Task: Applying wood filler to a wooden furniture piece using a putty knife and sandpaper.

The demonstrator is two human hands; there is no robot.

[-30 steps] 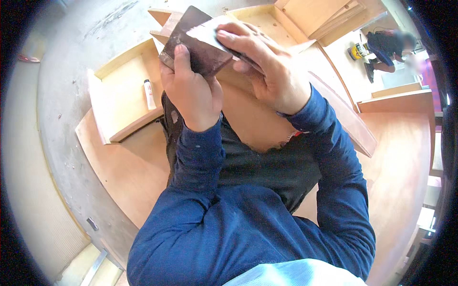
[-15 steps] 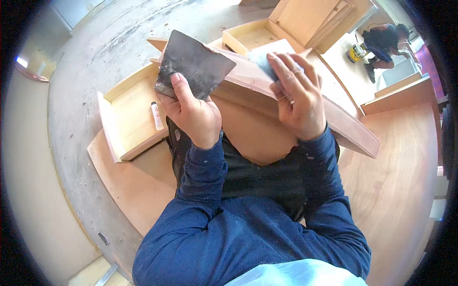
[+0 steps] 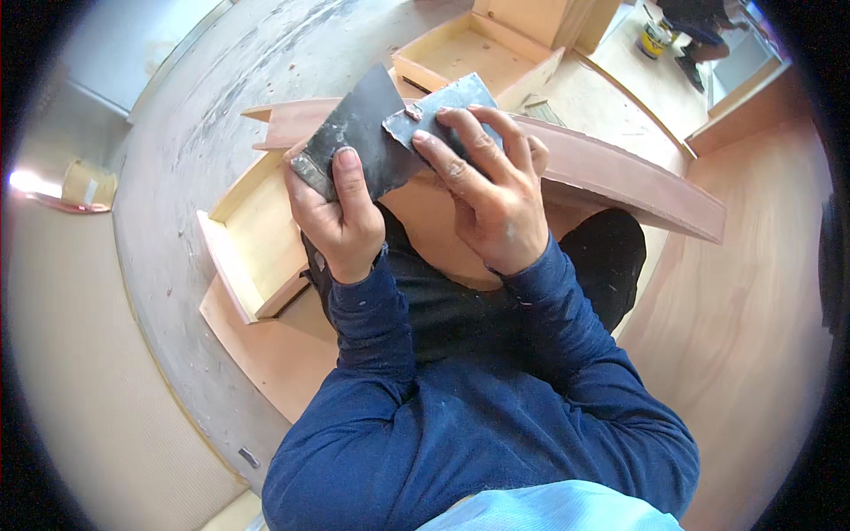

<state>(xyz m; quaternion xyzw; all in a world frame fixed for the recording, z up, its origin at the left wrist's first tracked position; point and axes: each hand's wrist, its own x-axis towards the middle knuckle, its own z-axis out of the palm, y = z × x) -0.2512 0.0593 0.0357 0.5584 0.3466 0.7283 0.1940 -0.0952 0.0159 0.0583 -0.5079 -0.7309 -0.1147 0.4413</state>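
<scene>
My left hand (image 3: 341, 212) is closed round the lower edge of a dark, roughly square putty spreader (image 3: 370, 124), thumb pressed on its face. In my right hand (image 3: 500, 199) is a blue-grey putty spreader (image 3: 456, 95), its fingers laid over the face. A small lump of pinkish putty (image 3: 413, 112) clings to this spreader's left end, which overlaps the dark spreader's right edge; whether they touch I cannot tell. Below and behind both hands, a long pinkish wooden panel (image 3: 629, 173) lies slanting across in front of my knees.
A pale wooden drawer (image 3: 257, 243) stands at the left, another drawer (image 3: 469, 55) at the back. Curved wooden boards (image 3: 735, 257) spread at the right. At the far right a person (image 3: 695, 22) is beside a yellow bucket (image 3: 653, 40). Grey concrete floor (image 3: 168, 230) runs along the left.
My right hand has moved left, bringing its spreader over the edge of the dark one. The left hand's spreader has tilted and turned. The whole view has shifted slightly.
</scene>
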